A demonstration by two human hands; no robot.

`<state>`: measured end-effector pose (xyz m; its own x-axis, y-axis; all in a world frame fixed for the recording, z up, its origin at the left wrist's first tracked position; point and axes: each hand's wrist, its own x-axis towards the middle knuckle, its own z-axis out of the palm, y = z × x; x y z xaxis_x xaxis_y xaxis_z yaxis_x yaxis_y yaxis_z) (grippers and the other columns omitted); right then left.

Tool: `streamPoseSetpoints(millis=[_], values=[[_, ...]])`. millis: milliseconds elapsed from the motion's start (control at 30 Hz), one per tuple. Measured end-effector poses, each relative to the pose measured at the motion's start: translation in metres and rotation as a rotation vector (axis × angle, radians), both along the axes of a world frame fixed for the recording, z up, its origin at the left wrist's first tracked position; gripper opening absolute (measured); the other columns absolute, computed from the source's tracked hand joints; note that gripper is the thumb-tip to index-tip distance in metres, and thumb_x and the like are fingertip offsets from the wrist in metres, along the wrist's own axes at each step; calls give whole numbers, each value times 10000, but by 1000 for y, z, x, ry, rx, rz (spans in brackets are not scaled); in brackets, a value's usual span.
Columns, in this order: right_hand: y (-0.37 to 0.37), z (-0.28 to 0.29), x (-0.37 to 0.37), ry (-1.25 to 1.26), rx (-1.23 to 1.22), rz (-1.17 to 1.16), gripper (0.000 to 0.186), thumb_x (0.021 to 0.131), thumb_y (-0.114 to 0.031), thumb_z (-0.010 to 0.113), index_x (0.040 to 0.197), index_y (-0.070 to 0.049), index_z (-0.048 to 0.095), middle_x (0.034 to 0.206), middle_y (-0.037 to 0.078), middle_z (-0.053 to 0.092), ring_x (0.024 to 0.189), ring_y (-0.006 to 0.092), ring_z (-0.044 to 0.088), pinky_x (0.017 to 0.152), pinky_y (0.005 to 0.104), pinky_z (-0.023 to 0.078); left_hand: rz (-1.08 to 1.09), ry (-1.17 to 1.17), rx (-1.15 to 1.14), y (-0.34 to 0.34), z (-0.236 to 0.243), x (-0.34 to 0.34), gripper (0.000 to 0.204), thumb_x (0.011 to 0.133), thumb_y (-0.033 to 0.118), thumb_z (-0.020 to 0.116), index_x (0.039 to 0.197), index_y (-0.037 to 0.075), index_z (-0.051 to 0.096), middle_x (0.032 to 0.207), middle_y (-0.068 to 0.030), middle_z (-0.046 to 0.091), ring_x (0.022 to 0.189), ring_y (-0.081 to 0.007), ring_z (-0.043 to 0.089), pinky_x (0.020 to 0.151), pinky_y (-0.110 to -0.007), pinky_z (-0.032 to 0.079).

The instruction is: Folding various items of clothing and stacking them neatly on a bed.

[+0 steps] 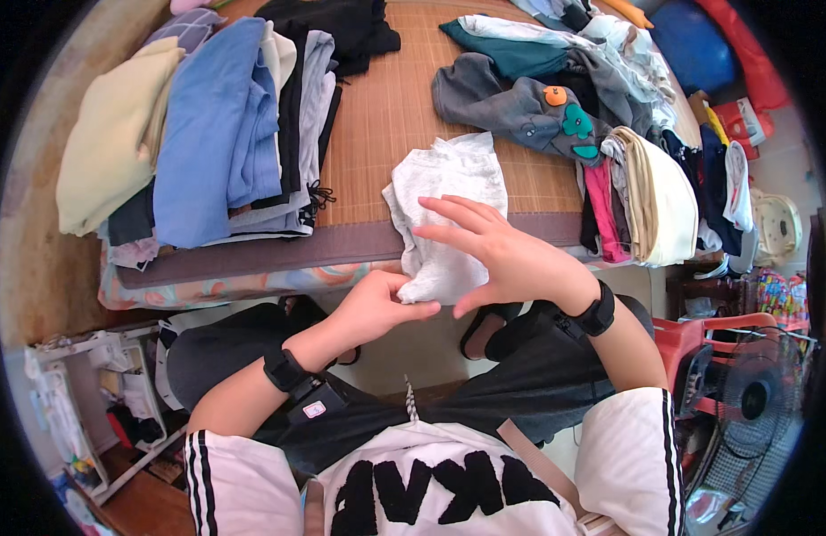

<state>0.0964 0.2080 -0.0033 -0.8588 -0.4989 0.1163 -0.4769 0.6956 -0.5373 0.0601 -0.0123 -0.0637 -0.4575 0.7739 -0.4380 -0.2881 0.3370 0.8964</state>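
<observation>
A light grey, partly folded garment [449, 183] lies on the bed mat's near edge in front of me, its lower end hanging over that edge. Its exact kind does not show. My left hand [377, 308] is closed on its lower left corner, thumb toward me and fingers partly hidden by cloth. Over the garment's right side, my right hand [507, 255] is open, fingers spread toward the left and thumb pointing down. Whether those fingertips touch the cloth, I cannot tell.
Folded clothes stand at left, including yellow trousers [109, 134] and blue trousers [212, 134]. Grey trousers with cartoon patches [511, 103] lie in a heap at right, near cream folded clothing [667, 201]. A fan [752, 402] and red plastic chair [676, 344] are at lower right.
</observation>
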Motion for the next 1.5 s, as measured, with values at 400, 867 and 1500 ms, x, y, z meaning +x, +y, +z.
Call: streamPoseSetpoints(millis=[400, 867, 1500], values=[[-3, -22, -52, -58, -170, -16, 366, 727, 96, 517, 1058, -46, 582, 1224, 103, 543, 995, 328, 584, 810, 382, 483, -253, 326, -214, 1, -13, 3, 208, 814, 186, 661, 829, -20, 637, 654, -62, 627, 598, -99, 570, 592, -274, 444], [20, -10, -77, -113, -65, -28, 103, 758, -60, 614, 834, 3, 584, 1041, 70, 620, 766, 217, 609, 678, 334, 480, -145, 149, -104, -11, -26, 13, 226, 881, 187, 588, 993, -4, 632, 806, -41, 653, 688, -93, 564, 639, -259, 445], [55, -31, -83, -62, 381, -570, 308, 768, -182, 681, 1012, -7, 610, 938, 169, 635, 900, 311, 619, 777, 368, 485, -40, -361, -138, -10, -18, 9, 403, 879, 354, 595, 1147, 57, 553, 1084, -40, 616, 959, -118, 576, 762, -256, 425]])
